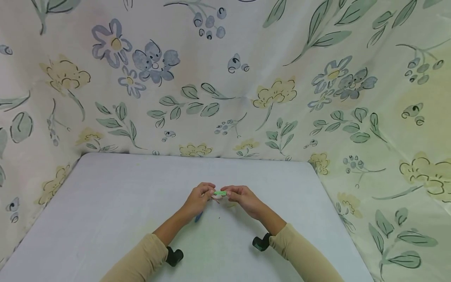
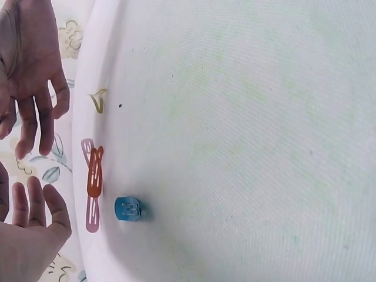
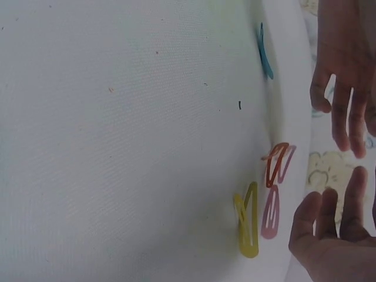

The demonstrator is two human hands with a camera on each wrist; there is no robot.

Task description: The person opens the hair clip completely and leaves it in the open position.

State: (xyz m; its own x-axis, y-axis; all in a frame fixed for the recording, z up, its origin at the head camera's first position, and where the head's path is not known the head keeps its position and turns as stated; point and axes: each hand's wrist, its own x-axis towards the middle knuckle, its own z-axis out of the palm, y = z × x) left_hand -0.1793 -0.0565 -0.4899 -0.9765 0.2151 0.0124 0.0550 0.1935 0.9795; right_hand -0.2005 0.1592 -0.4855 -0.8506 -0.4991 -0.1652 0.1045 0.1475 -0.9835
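Note:
Between both hands, a light-green snap hair clip (image 1: 220, 193) is held up above the table. My left hand (image 1: 197, 200) pinches its left end with thumb and fingers. The right hand (image 1: 248, 201) pinches the opposite end. Beneath them on the table lie an orange-red hair clip (image 2: 95, 176), a pink hair clip (image 3: 271, 212) against it, and a yellow hair clip (image 3: 249, 226) on the right side. Near the left hand is a blue hair clip (image 2: 127, 208). In both wrist views the green clip is out of sight, and only the outer fingers show.
The white table (image 1: 123, 196) has a raised, rounded rim in the wrist views. Floral cloth (image 1: 225, 78) hangs behind and around it. Black wrist cameras (image 1: 261, 243) stick out below both forearms. Small dark specks lie on the tabletop.

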